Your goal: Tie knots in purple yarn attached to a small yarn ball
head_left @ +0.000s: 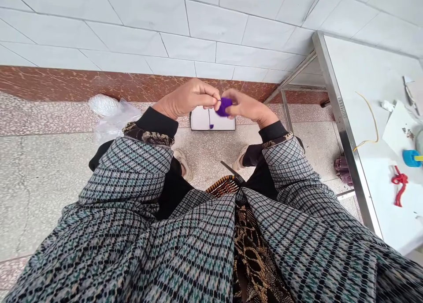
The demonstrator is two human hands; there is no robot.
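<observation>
Both hands are raised in front of me, close together. A small ball of purple yarn (224, 106) sits in the fingers of my right hand (248, 105), which looks slightly smeared by motion. My left hand (191, 98) is closed in a pinch at the ball's left edge, on a purple yarn strand (218, 101). Below them on the floor lies a shallow white tray-like thing (226, 123) with a dark rim. A thin dark strand hangs over it, with a little purple tuft (212, 126) at its lower end.
To the right stands a metal-edged white table (370, 118) holding a red knotted cord (399, 186), a yellow strand (376, 122) and a blue cap (410, 158). A clear plastic bag (114, 120) lies on the floor at left. A tiled wall (185, 43) rises ahead.
</observation>
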